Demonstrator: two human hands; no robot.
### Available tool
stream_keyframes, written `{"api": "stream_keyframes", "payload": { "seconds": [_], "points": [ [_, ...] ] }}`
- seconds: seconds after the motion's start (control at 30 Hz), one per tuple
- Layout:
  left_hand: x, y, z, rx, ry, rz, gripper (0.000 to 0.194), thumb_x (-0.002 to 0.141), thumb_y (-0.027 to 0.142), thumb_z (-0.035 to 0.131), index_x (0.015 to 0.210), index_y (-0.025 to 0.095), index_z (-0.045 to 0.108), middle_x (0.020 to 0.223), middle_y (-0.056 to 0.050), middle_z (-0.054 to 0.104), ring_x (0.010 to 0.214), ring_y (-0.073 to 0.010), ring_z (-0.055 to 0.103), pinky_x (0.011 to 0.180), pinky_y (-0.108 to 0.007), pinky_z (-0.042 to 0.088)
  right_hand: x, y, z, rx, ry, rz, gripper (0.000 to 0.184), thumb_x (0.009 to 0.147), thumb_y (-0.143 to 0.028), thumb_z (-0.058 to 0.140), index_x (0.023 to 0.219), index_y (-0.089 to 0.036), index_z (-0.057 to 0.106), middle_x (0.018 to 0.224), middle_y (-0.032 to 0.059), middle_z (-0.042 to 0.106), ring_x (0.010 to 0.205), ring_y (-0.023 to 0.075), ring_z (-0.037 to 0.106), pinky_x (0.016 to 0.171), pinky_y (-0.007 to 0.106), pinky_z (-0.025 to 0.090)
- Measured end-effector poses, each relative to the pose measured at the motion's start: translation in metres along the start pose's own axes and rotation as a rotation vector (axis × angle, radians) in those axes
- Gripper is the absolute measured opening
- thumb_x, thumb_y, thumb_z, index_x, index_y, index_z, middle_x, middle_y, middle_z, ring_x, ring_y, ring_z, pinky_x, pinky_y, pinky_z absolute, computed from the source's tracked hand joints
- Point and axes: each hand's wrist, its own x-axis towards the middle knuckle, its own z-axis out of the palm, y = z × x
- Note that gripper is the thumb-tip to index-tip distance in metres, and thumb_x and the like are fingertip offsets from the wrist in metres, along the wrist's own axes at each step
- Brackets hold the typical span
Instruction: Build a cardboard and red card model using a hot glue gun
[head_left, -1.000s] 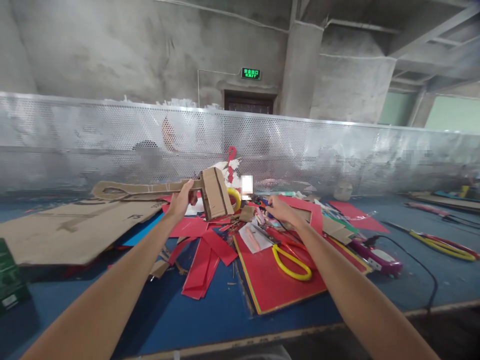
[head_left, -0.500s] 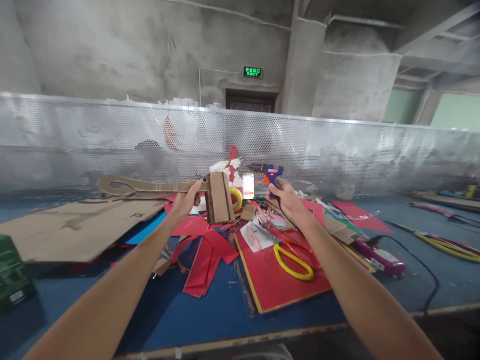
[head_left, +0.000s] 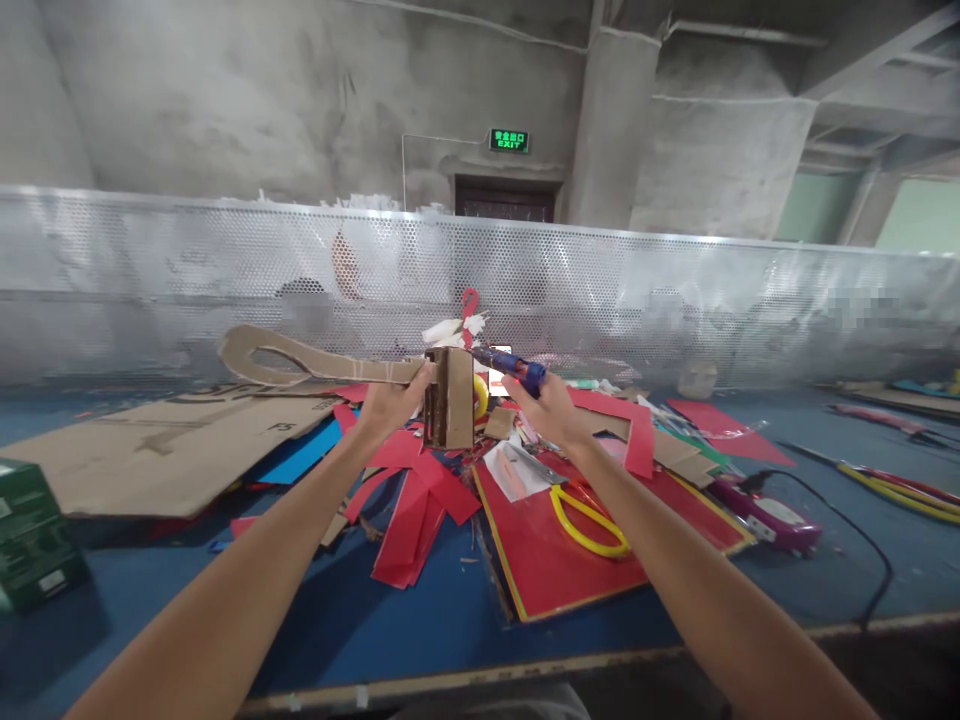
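Note:
My left hand [head_left: 395,405] is closed around a cardboard hammer-like piece [head_left: 330,370], near where its handle meets the boxy head [head_left: 459,400]. The long handle reaches left and ends in a wide loop, raised above the table. In my right hand [head_left: 553,410] is a blue glue gun [head_left: 517,368], its nozzle pointing left and touching or almost touching the upper edge of the cardboard head. Behind the head, a yellow tape roll [head_left: 481,397] is partly hidden. A lit phone screen [head_left: 498,382] shows behind the glue gun.
Yellow-handled scissors [head_left: 589,528] lie on red sheets [head_left: 540,580]. Red paper strips [head_left: 409,530] spread over the blue table [head_left: 352,625]. Large flat cardboard [head_left: 187,450] lies left, with a green box [head_left: 37,535] nearer. A purple power strip [head_left: 772,515] with a black cord sits right.
The glue gun has moved left and tilted, bringing its nozzle to the cardboard head. My left hand has shifted slightly right, turning the cardboard piece so the head's side shows more.

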Motion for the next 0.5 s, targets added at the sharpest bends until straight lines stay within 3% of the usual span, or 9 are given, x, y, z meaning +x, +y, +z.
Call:
{"api": "stream_keyframes", "payload": {
  "seconds": [0.1, 0.27, 0.5],
  "points": [
    [-0.002, 0.006, 0.004, 0.156, -0.034, 0.184, 0.021, 0.083, 0.027, 0.07, 0.063, 0.022, 0.065, 0.07, -0.001, 0.067, 0.085, -0.0221, 0.062, 0.081, -0.026, 0.045, -0.002, -0.001, 0.0, -0.13, 0.049, -0.03, 0.04, 0.093, -0.056, 0.056, 0.081, -0.018, 0.063, 0.071, 0.0024, 0.06, 0.068, 0.0175, 0.053, 0.064, 0.028, 0.038],
    [-0.005, 0.015, 0.01, 0.127, -0.021, 0.189, 0.005, 0.08, 0.024, 0.073, 0.075, 0.023, 0.073, 0.087, -0.004, 0.075, 0.106, -0.0266, 0.064, 0.088, -0.027, 0.047, -0.001, 0.002, 0.002, -0.238, 0.131, -0.106, 0.036, 0.095, -0.053, 0.055, 0.088, -0.019, 0.064, 0.085, 0.0084, 0.068, 0.08, 0.0235, 0.061, 0.072, 0.03, 0.042],
    [-0.007, 0.017, 0.011, 0.418, -0.099, 0.335, 0.028, 0.093, 0.041, 0.051, 0.09, 0.024, 0.073, 0.093, -0.003, 0.077, 0.1, -0.0258, 0.065, 0.096, -0.034, 0.048, 0.001, 0.006, 0.002, -0.341, 0.199, -0.162, 0.042, 0.097, -0.056, 0.049, 0.09, -0.019, 0.069, 0.086, 0.0106, 0.07, 0.085, 0.0276, 0.066, 0.075, 0.034, 0.046]
  ]
}}
